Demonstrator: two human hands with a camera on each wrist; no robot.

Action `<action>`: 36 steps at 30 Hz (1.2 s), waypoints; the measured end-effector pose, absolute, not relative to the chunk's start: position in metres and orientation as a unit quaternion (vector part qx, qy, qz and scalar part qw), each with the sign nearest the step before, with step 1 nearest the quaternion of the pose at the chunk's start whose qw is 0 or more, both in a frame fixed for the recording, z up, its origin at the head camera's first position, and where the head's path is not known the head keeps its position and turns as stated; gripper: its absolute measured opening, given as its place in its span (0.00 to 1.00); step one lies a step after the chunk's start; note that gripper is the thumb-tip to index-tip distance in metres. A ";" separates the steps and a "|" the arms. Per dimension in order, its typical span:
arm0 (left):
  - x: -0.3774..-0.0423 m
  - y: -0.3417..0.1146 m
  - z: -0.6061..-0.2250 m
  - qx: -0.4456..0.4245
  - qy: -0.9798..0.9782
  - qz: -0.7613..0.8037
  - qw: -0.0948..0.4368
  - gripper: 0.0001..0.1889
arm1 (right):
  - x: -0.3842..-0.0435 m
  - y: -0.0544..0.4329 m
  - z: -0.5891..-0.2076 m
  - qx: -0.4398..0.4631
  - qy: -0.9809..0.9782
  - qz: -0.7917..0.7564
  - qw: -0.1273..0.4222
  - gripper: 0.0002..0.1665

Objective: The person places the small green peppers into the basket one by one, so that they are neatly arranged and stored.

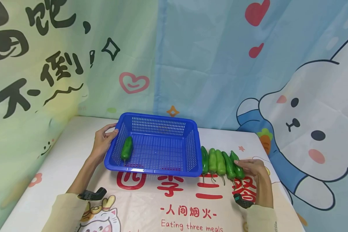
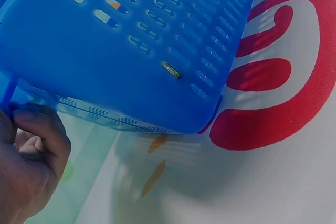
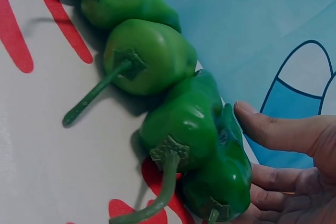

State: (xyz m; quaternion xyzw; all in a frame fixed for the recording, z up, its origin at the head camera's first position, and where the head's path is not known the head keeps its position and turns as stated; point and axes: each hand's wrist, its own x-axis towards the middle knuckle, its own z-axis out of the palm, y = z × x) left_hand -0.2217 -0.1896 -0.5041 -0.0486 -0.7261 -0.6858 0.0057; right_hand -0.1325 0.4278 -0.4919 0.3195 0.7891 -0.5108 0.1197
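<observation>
My left hand grips the left rim of a blue plastic basket; in the left wrist view its fingers are curled at the rim. Inside the basket, against its left side, lies one green pepper. To the right of the basket, several green peppers lie side by side on the table, stems toward me. My right hand is at the rightmost pepper, its fingers along the outer side and the extended thumb by the pepper's far end.
A white table cover with red lettering and a cartoon cat lies under everything. Behind the table hangs a printed cloth with a rabbit at the right. Dark devices are strapped to the left wrist and right wrist.
</observation>
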 end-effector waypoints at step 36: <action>-0.221 -0.189 -0.504 -0.043 -0.737 -0.675 0.011 0.27 | -0.133 0.431 -0.505 0.368 0.746 -0.547 0.087 0.53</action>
